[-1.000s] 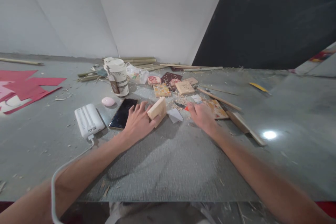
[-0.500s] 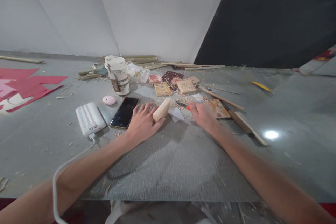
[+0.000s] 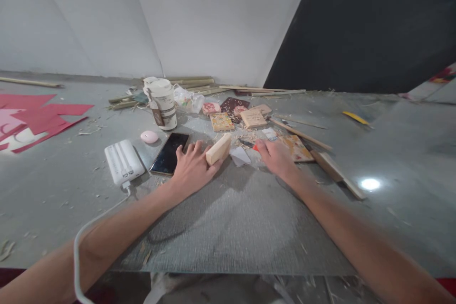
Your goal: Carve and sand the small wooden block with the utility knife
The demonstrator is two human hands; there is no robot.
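My left hand (image 3: 192,167) grips a pale wooden block (image 3: 218,148) between thumb and forefinger, its other fingers spread beside the phone (image 3: 170,153). The block stands on its edge, tilted. My right hand (image 3: 276,156) is closed round a craft knife (image 3: 248,144) with an orange-red handle, most of which the fingers hide. Its dark blade points left toward the block, apart from it. Between the hands lies a small white paper piece (image 3: 240,156). Beyond them sit a carved wooden square (image 3: 253,118) and a yellow-patterned square (image 3: 222,121) among shavings.
Left of the phone are a white power bank (image 3: 124,161) with a cable, a pink oval object (image 3: 149,137) and a lidded paper cup (image 3: 163,104). Red paper (image 3: 46,114) lies far left. Wooden strips (image 3: 337,175) and a yellow cutter (image 3: 357,118) are on the right.
The left fingers have shifted slightly at the phone's edge, and the block has turned a little in that hand. The right hand and knife stay nearly in place.
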